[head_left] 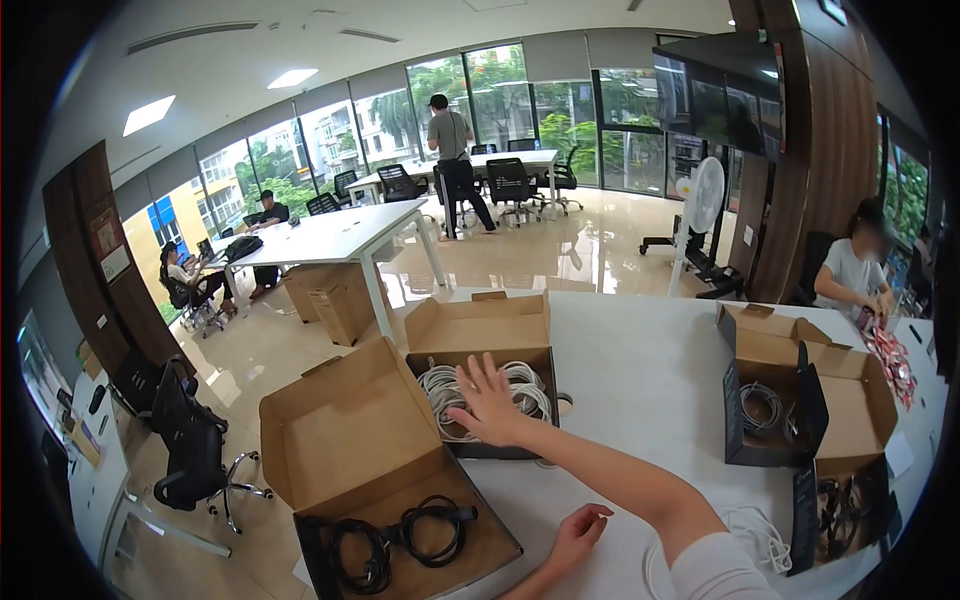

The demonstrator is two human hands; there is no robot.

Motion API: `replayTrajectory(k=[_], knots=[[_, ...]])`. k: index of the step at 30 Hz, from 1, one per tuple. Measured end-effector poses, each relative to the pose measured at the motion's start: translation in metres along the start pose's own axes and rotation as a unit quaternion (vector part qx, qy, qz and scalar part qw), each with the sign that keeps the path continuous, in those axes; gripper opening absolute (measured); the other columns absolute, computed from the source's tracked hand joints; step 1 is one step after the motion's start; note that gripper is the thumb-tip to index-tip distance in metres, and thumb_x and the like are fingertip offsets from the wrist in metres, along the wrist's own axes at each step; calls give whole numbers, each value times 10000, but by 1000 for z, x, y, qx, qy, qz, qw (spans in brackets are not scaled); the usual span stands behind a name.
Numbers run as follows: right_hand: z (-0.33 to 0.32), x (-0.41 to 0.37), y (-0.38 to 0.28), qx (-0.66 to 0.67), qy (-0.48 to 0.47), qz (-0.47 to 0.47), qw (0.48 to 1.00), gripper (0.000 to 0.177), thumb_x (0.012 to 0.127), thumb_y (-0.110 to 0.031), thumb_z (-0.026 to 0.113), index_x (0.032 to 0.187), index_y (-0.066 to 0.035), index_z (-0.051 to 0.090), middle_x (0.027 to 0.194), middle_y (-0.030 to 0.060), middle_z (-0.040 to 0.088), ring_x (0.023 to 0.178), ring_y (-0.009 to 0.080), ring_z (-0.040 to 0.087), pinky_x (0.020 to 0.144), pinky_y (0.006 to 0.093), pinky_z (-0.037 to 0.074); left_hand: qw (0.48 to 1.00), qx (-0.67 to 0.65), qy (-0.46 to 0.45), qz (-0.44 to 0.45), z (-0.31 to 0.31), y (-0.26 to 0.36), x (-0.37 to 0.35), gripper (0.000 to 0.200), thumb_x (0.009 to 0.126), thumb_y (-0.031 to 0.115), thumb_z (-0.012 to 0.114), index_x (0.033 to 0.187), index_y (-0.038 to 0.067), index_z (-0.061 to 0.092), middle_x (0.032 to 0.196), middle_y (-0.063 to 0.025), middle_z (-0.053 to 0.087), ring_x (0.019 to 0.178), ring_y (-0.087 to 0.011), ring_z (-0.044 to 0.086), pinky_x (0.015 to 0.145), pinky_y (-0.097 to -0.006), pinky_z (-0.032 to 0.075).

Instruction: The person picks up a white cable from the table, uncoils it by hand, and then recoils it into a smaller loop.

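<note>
My right hand [490,408] is stretched over a dark cardboard box [500,447], fingers spread and palm down. Coiled white cables [530,390] lie in that box, partly hidden beneath the hand. Low in front of me, my left hand [578,532] hovers over the white table [630,400], its fingers curled together with nothing seen in them. Just left of it stands a larger open box [470,545] with two black cable coils [433,530] inside.
To the right are an open box [750,445] with a grey cable coil and another box [880,520] of black cables. Loose white cable [757,535] lies near my right arm. A person [850,270] sits at the table's far right by red packets [890,365].
</note>
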State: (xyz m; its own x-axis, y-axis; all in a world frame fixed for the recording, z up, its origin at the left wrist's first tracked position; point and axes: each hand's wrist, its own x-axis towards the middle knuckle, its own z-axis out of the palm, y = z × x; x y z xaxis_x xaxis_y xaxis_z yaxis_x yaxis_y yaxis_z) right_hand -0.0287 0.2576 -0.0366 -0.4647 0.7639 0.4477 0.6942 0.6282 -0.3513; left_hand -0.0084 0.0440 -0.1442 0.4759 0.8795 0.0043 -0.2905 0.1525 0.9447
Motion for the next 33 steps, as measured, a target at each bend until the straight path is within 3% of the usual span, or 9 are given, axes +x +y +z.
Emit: replayTrajectory(k=[2, 5, 11, 14, 17, 20, 26, 33], knots=[[-44, -36, -13, -19, 76, -66, 995, 801, 910, -540, 473, 1480, -40, 215, 1539, 251, 93, 1421, 458, 5, 1110, 593, 28, 1000, -6, 17, 6, 0, 0, 0, 126, 942, 45, 520, 1038, 36, 600, 687, 77, 437, 609, -10, 366, 536, -187, 296], [-88, -89, 5, -135, 93, -67, 984, 777, 879, -451, 575, 1455, -26, 270, 1529, 254, 122, 1414, 460, 45, 1095, 614, 98, 999, 15, 40, 23, 5, 13, -3, 130, 937, 31, 504, 1020, 37, 604, 673, 71, 442, 581, -13, 360, 506, -198, 274], [-69, -180, 128, -218, 109, 171, 955, 746, 876, -478, 559, 1450, -71, 310, 1532, 203, 180, 1415, 435, 103, 1104, 597, 105, 999, 24, 34, 27, 4, 11, -3, 117, 921, 28, 527, 1005, 24, 609, 654, 81, 431, 562, -9, 349, 496, -185, 257], [-48, -195, 158, -204, 30, 239, 949, 735, 900, -523, 485, 1452, -71, 310, 1530, 198, 196, 1424, 400, 120, 1115, 589, 101, 999, 30, 32, 15, 5, 15, -5, 116, 925, 9, 524, 1001, 21, 611, 661, 91, 431, 576, 6, 349, 501, -175, 253], [-53, -187, 153, -162, -29, 266, 950, 737, 914, -553, 419, 1450, -58, 312, 1517, 219, 220, 1428, 365, 146, 1131, 560, 104, 997, 57, 43, 14, 8, 15, -6, 116, 922, 0, 519, 996, 13, 608, 660, 88, 435, 572, 9, 347, 498, -176, 250], [-51, -187, 150, -178, 15, 295, 939, 726, 907, -551, 420, 1441, -68, 330, 1501, 224, 252, 1420, 349, 187, 1129, 543, 142, 996, 74, 43, 32, 11, 14, -6, 130, 928, 3, 498, 1000, 15, 605, 652, 80, 438, 555, 3, 346, 489, -181, 242], [-50, -189, 139, -180, 69, 360, 913, 718, 902, -513, 459, 1427, -37, 342, 1496, 222, 266, 1408, 353, 207, 1137, 514, 141, 993, 99, 60, 35, 14, 17, -5, 188, 937, 87, 462, 859, -8, 604, 561, 41, 387, 498, -45, 319, 464, -222, 239], [-51, -216, 126, -179, 69, 323, 927, 656, 919, -447, 459, 1410, -22, 362, 1478, 228, 287, 1393, 358, 234, 1122, 517, 175, 993, 80, 65, 61, 10, 9, -6, 209, 908, 77, 485, 716, 18, 542, 571, 28, 404, 487, -48, 313, 453, -226, 232]])
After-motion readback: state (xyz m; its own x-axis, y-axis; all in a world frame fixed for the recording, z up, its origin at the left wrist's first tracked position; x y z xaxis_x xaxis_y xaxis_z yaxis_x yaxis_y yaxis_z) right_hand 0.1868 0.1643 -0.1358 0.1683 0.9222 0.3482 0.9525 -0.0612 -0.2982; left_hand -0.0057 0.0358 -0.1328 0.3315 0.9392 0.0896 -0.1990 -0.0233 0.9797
